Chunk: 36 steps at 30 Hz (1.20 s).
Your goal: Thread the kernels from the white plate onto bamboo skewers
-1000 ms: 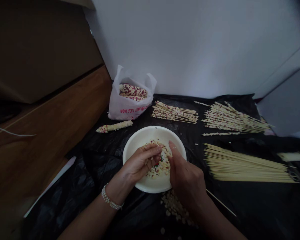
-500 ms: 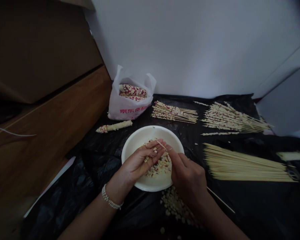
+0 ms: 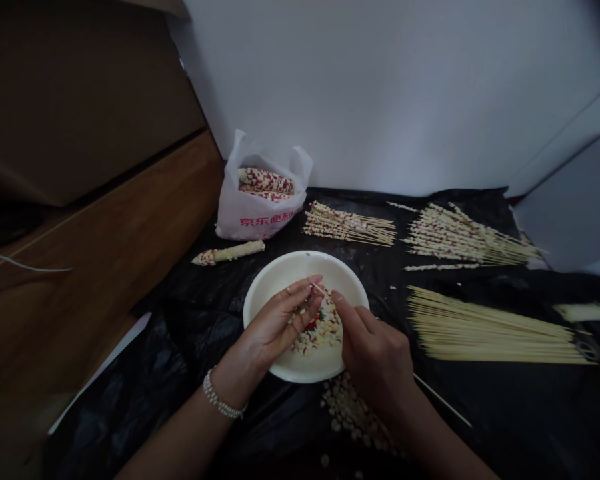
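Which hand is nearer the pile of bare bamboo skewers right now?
Right. The right hand sits just beside the bare bamboo skewers; the left hand is over the white bowl, farther off.

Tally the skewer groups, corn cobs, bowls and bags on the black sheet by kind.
Loaded skewer piles: 2
Bare skewer pile: 1
Loose cob: 1
Cobs showing in bag: about 2
Bowl: 1
Bag: 1
Total: about 8

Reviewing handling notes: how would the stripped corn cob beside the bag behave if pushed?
The cob looks round and tapered, so it would probably roll in a curve. It seems stiff and light. The crinkled black plastic sheet may slow it.
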### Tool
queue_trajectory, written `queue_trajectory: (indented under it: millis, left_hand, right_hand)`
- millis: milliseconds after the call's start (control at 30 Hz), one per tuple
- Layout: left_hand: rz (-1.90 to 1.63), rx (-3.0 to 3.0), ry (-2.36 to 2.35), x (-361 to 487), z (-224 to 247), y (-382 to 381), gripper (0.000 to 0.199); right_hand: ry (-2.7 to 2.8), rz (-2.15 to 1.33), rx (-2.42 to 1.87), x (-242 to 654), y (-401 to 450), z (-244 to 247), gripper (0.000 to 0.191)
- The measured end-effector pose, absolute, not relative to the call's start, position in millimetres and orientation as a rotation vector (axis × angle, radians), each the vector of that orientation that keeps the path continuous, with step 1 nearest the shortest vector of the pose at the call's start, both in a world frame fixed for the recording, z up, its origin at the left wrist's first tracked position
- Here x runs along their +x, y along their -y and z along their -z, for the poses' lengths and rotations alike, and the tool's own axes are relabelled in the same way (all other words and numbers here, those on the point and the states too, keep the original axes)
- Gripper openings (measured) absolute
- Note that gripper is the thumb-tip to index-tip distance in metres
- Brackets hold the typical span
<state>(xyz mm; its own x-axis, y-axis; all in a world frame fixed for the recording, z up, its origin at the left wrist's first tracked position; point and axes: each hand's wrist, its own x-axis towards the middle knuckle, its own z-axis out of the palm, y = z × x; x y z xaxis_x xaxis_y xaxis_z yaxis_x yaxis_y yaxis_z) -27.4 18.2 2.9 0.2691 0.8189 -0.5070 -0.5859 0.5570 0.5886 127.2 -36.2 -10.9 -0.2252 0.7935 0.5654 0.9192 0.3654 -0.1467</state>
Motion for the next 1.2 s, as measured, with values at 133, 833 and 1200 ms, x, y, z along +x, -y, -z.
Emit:
queue_trajectory:
  millis: [133, 833, 1200]
  left_hand:
    - [-1.015, 0.287, -0.894, -26.7, -4.2, -18.7, 0.032]
    - [-1.030, 0.321, -0.887, -27.0, -1.5, -16.6, 0.025]
    - [-1.047, 0.241, -0.907, -27.3, -1.6, -17.4, 0.023]
  right_hand:
    - [2.092, 0.331, -1.487, 126.7, 35.8, 11.2, 0.039]
    - [2.200, 0.373, -1.567, 127.6, 37.1, 11.5, 0.049]
    - [2.186, 0.375, -1.546, 128.4, 38.3, 11.7, 0.044]
